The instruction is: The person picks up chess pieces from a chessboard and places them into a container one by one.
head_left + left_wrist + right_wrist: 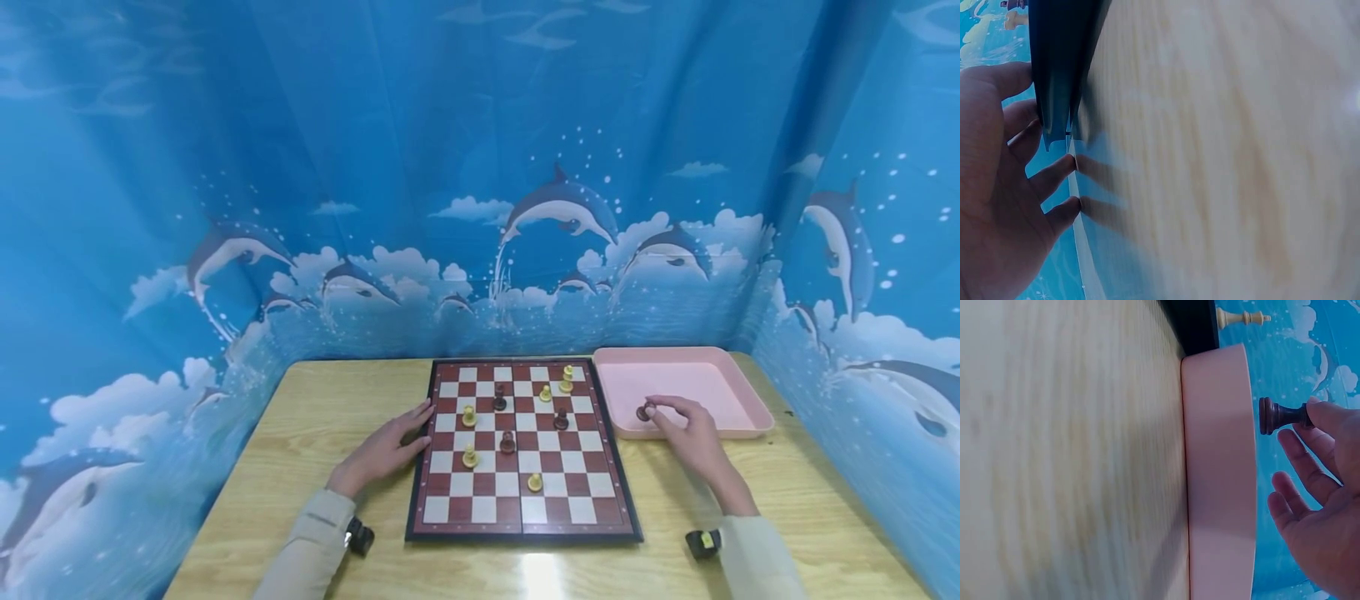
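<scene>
My right hand pinches a dark brown chess piece by its upper end, above the front left of the pink tray. In the right wrist view the piece's wide base points away from the fingers, and its top is hidden by them. The left hand rests with its fingertips against the left edge of the chessboard. Seen from the left wrist, thumb and fingers touch the board's dark side. Three dark pieces, one of them a dark piece near the middle, stand on the board.
Several cream pieces share the board, including a pawn near the front and a tall piece at the far right. The tray adjoins the board's right side on a wooden table. A blue dolphin curtain surrounds the table's back and sides.
</scene>
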The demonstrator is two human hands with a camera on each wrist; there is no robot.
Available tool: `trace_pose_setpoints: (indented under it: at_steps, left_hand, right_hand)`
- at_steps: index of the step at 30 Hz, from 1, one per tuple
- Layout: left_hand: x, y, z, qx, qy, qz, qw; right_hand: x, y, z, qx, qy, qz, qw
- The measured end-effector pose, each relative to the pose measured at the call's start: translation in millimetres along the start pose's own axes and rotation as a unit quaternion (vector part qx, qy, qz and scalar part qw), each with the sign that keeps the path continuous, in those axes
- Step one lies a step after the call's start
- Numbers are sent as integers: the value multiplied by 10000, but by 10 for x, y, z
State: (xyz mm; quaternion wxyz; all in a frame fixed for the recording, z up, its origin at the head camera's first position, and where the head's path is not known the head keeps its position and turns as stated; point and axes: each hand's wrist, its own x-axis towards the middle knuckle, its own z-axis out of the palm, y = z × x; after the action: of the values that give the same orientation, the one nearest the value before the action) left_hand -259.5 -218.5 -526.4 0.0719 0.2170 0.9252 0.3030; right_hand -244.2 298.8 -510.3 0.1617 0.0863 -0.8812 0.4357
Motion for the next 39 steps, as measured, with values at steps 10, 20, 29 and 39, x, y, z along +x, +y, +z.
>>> trace_pose_setpoints:
  at_steps: [10,20,29,39]
  left_hand:
    - [5,8,-1,29,25,37,10000]
    - [-18,27,-9,27,41,47,10000]
    - [-3,12,4,44,-8,58,10000]
    - [-12,11,12,75,33,-61,9999]
  right_hand:
    - [207,134,1,-47,-163,231,9996]
    - [453,239,55,-37,109,427,9990]
    - [541,353,139,183,400,713,9965]
    - [569,393,166,61,224,796,9966]
